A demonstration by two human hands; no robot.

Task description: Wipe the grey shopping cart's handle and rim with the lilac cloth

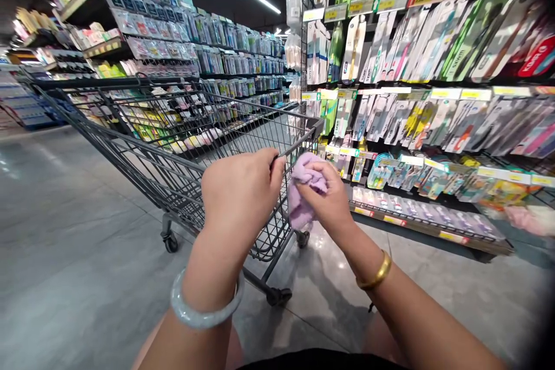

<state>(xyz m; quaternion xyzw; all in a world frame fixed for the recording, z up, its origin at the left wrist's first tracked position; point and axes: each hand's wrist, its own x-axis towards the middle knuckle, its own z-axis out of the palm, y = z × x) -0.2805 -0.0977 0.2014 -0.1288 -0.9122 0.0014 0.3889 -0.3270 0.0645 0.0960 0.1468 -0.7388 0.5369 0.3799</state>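
Observation:
A dark grey wire shopping cart (173, 167) stands in front of me, its near end facing my hands. My left hand (240, 188), above a pale bangle (203, 315), is closed at the cart's top rim; its fingers curl over and the back of the hand hides most of the grip. My right hand (327, 193) is closed around a crumpled light purple cloth (301, 208), just beside the cart's front corner. Part of the cloth hangs below the fingers. A gold bangle (377, 274) is on the right wrist. Wire mesh shows in the cart's basket.
Shelves with hanging packaged goods (390, 115) rise close on the right, with a low ledge (433, 228) jutting near the floor. Another stocked shelf row (243, 63) runs behind the cart. Cart wheels (278, 296) rest on the grey floor (87, 243).

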